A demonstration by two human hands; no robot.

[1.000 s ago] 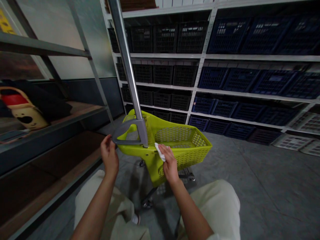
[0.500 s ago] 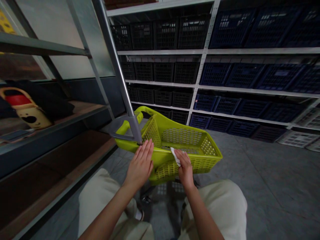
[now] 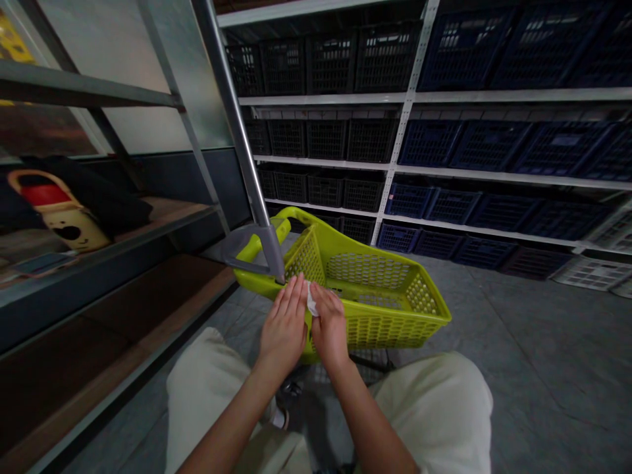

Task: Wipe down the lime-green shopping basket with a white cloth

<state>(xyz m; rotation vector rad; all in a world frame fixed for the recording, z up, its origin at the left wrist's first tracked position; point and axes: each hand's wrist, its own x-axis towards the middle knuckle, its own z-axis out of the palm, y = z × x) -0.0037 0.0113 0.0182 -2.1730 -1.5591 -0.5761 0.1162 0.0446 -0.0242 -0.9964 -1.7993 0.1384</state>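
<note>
My left hand (image 3: 285,322) and my right hand (image 3: 330,322) sit close together over the near rim of a lime-green plastic shopping basket cart (image 3: 380,322). A white tissue (image 3: 311,301) shows between them, pinched in my right hand's fingers. My left hand is flat with its fingers extended, its fingertips near the foot of the cart's grey metal pole (image 3: 241,155). It seems to hold nothing. The pole rises from a grey handle frame (image 3: 241,250).
White metal shelving (image 3: 405,99) holds rows of black and navy crates (image 3: 464,145) ahead. A metal shelf unit (image 3: 99,224) at left carries a black cloth and a yellow-and-red cartoon-faced bag (image 3: 62,214). Grey floor lies around the cart, below my beige trousers (image 3: 434,415).
My left hand has moved off the pole's foot and rim to sit beside my right hand. My right hand has moved left along the rim with the tissue, now between both hands.
</note>
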